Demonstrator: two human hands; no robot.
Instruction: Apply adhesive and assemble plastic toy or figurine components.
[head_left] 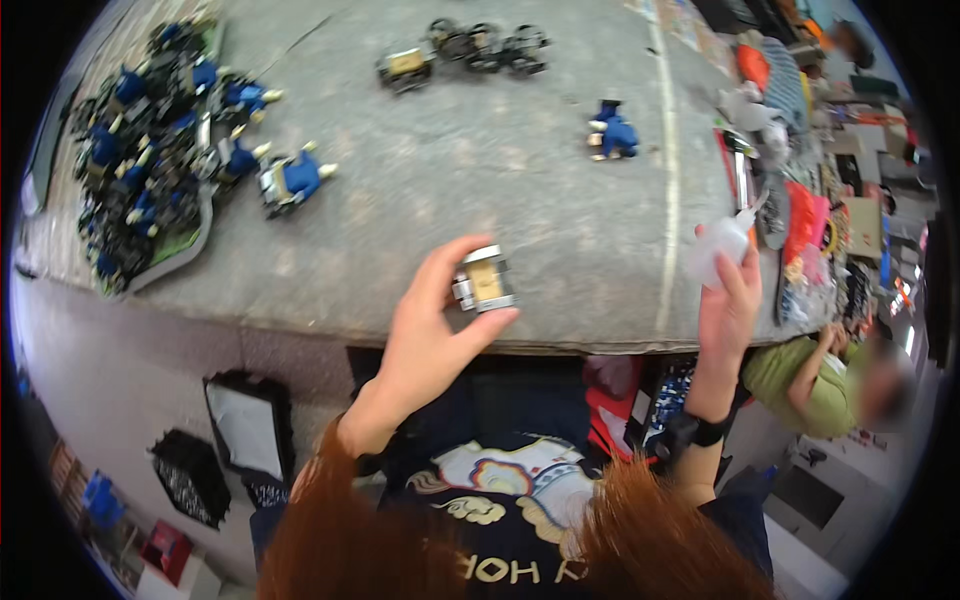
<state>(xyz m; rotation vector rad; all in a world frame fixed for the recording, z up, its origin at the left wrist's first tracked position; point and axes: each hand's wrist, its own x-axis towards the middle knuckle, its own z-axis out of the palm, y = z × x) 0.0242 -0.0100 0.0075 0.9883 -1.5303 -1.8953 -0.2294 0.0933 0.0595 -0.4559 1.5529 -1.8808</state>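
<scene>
Between the thumb and fingers of my left hand [435,315] is a small toy vehicle body [486,279], dark and silver-edged with a tan panel facing up, just over the table near its front edge. My right hand [733,290] grips a translucent white squeeze bottle [719,247] with a thin nozzle pointing up and to the right. A blue toy figure [614,132] lies farther back on the right. Another tan-topped vehicle body [406,66] rests at the back, beside several black wheeled toy parts [487,47].
At the left, a green-lined tray [205,225] is heaped with toy vehicles carrying blue figures. One such toy [294,180] lies beside it on the grey table [400,185]. Tools and colourful bags [800,235] crowd the right edge. A person in green [800,385] sits at the right.
</scene>
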